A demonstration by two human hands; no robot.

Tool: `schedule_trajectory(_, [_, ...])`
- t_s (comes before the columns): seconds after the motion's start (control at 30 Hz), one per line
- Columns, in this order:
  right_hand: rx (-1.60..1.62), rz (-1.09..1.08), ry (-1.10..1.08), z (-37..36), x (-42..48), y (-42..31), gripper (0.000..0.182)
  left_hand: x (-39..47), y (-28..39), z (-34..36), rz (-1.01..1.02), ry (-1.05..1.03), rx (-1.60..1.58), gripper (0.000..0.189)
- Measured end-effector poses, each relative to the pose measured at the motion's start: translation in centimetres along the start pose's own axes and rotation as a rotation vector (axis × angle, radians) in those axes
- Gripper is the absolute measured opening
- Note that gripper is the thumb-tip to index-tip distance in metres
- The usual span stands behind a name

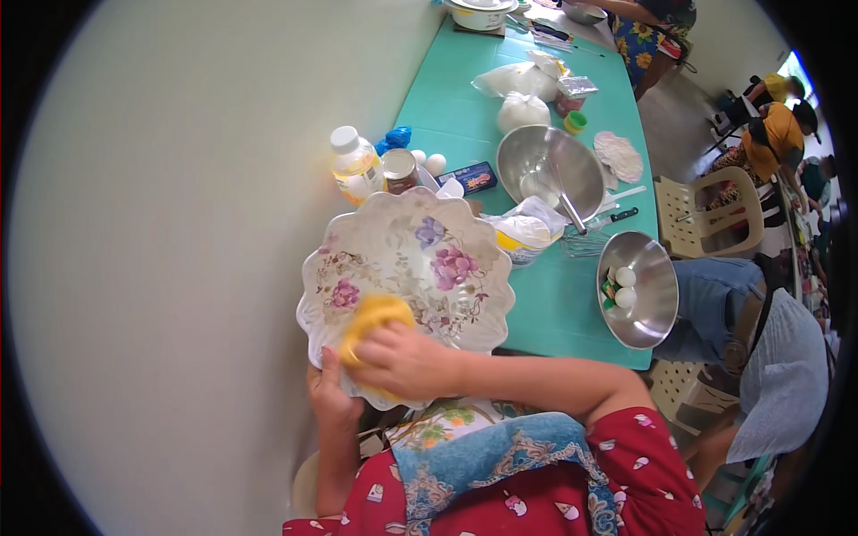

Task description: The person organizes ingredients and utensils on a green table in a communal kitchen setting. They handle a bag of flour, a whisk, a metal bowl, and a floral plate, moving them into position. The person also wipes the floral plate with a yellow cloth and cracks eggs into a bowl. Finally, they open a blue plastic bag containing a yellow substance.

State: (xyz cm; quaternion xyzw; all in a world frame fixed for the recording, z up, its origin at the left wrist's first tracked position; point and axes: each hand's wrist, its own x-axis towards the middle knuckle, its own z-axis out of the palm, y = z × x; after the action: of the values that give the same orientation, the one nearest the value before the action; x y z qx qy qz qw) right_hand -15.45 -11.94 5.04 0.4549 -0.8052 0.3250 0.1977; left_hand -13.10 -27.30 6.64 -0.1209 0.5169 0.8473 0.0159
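Note:
A white scalloped plate (395,261) with pink and purple flowers is held up in front of me. My left hand (332,392) grips its lower left rim, with the thumb over the edge. My right hand (409,358) holds a yellow cloth (379,315) against the plate's lower left inner face. Both the cloth and the fingers are blurred. Part of the plate's lower rim is hidden behind my right hand and forearm.
A teal-covered table (456,100) bears a steel bowl with a whisk (549,161), a smaller bowl with eggs (637,288), a capped plastic bottle (355,161) and bags of white powder (523,110). A wall (188,268) rises at left. A person in jeans (710,301) stands at right.

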Motion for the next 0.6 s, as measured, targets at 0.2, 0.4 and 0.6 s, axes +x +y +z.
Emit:
schedule_trajectory(0.2, [-0.25,0.32,-0.221,-5.3,-5.6,7.1,0.028,0.1,0.0,-1.1,-0.023,0.001,-0.03,0.039])
schedule_trajectory(0.4, [-0.289,0.097,0.342,-3.3,2.5,7.9,0.025,0.3,-0.3,0.3,-0.064,-0.141,-0.018,0.039])
schedule_trajectory(0.6, [0.011,-0.045,0.279,0.9,1.9,1.8,0.025,0.3,0.2,0.7,0.01,-0.085,0.09,0.04])
